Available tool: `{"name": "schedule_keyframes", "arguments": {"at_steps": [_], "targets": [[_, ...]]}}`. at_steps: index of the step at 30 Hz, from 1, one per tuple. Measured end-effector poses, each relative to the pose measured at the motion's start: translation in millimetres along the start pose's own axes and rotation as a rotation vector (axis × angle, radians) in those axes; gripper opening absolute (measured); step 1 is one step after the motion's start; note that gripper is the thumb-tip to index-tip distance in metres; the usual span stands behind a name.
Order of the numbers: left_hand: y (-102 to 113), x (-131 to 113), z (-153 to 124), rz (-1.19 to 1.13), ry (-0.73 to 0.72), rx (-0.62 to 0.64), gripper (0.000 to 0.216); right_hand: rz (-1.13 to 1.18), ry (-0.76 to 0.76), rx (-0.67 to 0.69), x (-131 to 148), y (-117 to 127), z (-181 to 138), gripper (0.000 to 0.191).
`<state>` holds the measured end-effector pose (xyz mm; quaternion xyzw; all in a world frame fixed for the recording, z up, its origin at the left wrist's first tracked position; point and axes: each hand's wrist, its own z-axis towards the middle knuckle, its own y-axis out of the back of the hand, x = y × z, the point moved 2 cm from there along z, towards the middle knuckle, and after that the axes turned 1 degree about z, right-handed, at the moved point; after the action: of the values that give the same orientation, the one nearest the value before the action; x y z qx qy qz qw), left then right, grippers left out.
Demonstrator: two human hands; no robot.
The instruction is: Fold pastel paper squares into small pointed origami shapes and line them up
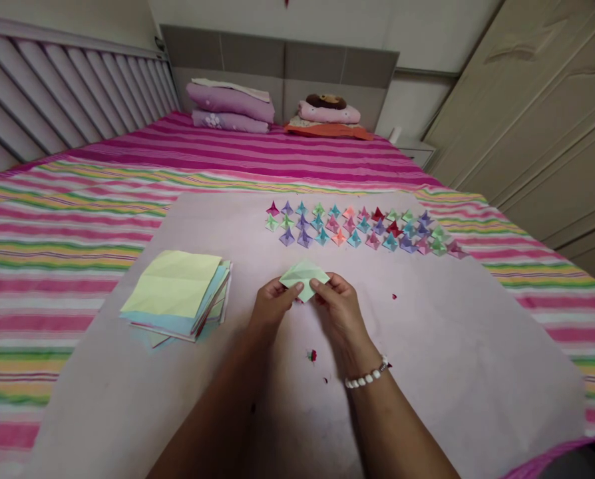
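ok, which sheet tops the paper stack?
The pale yellow sheet, fully exposed; light blue sheets beneath show only edges. The left hand and right hand pinch a separate green paper.

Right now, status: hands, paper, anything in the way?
Left hand and right hand both pinch the green paper, part-folded, over the pink board. Paper stack off left, rows of folded pieces beyond. Red scraps near wrists.

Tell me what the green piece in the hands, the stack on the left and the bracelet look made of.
The green piece, pinched by left hand and right hand: thin matte paper, with sharp creases. The stack: the same kind of paper, pastel sheets, edges fanned. The bracelet: glossy white beads, perhaps shell or plastic; too small to tell.
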<state>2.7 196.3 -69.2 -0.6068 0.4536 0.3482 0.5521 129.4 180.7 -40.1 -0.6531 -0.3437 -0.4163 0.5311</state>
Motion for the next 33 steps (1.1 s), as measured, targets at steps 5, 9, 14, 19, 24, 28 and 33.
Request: {"name": "schedule_keyframes", "arguments": {"at_steps": [5,9,14,19,24,28,33], "targets": [[1.5,4.6,2.3,-0.091,-0.012,-0.015,0.027,0.024,-0.064,0.131,-8.7,-4.6,-1.2,0.023],[0.6,3.2,1.0,-0.1,-0.003,-0.017,0.027,-0.008,-0.102,0.173,-12.5,-4.4,-2.1,0.024],[3.4,-8.7,-2.7,-0.086,-0.017,-0.085,0.034,-0.1,-0.19,0.268,-14.4,-4.5,-4.1,0.023],[4.3,-16.3,-2.0,-0.139,-0.056,-0.132,0.041,-0.155,-0.179,0.198,-16.5,-2.1,-2.1,0.027],[-3.8,-9.4,-1.7,-0.205,-0.022,0.075,0.039,-0.082,-0.135,0.084,-14.6,0.6,0.4,0.028],[-0.1,-3.2,-1.0,-0.109,-0.017,-0.022,0.027,-0.056,-0.126,0.087,-13.3,0.1,0.9,0.026],[0.3,-4.4,-0.8,-0.072,-0.038,-0.023,0.025,-0.04,-0.043,0.037,-8.4,1.0,0.6,0.027]]}}
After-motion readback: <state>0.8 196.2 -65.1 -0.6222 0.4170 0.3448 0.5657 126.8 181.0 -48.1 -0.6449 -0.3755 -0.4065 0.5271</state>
